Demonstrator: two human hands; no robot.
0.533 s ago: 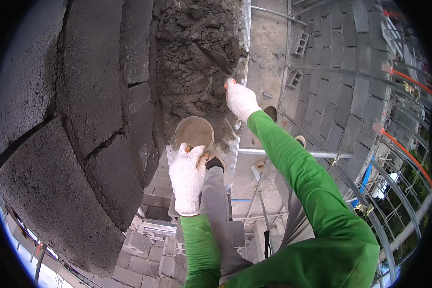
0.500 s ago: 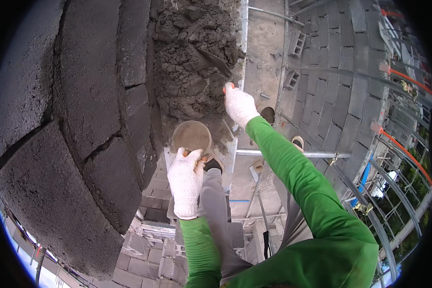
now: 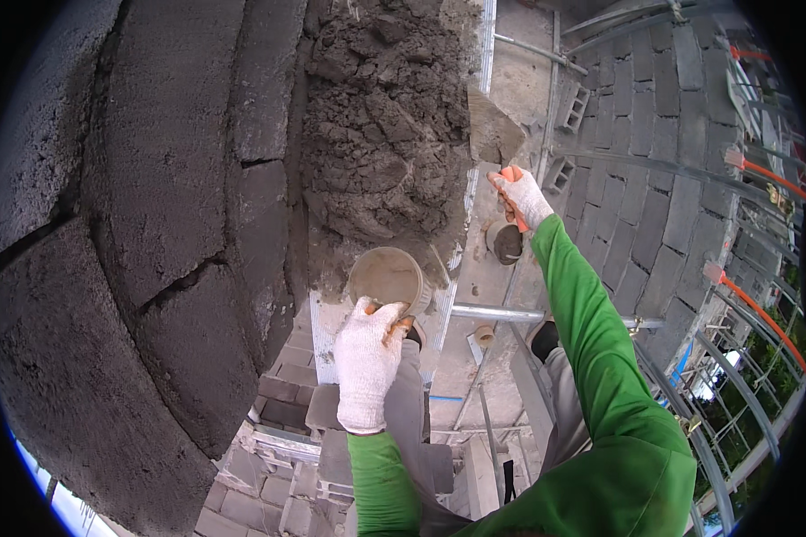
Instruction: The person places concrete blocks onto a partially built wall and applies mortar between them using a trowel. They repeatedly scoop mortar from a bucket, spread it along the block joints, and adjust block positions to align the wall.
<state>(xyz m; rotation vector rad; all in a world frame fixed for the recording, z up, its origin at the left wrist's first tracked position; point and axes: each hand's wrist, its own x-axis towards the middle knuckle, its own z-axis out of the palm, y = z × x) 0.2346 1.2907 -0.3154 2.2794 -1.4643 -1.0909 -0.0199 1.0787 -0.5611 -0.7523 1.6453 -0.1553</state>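
My right hand (image 3: 521, 199), in a white knit glove, is wrapped round the orange handle of a trowel (image 3: 495, 132). The flat trowel blade is right of a heap of wet grey mortar (image 3: 381, 134), over the edge of the metal plank. My left hand (image 3: 370, 362), gloved too, grips the near rim of a round bucket (image 3: 385, 271) with its fingers curled over the edge. The bucket is at the near end of the mortar heap, and its inside looks coated with grey-brown residue.
A grey block wall (image 3: 166, 134) rises close on my left. Scaffold tubes (image 3: 497, 313) cross beyond the plank (image 3: 488, 54). Lower right of the trowel stands a small container (image 3: 505, 242) holding dark material. Hollow blocks (image 3: 574, 107) lie near another block wall (image 3: 640, 152). Orange-topped bars line the right.
My right hand has moved right with the trowel; its blade has left the mortar heap and turned flat. My left hand stays on the bucket rim. The view has shifted slightly.
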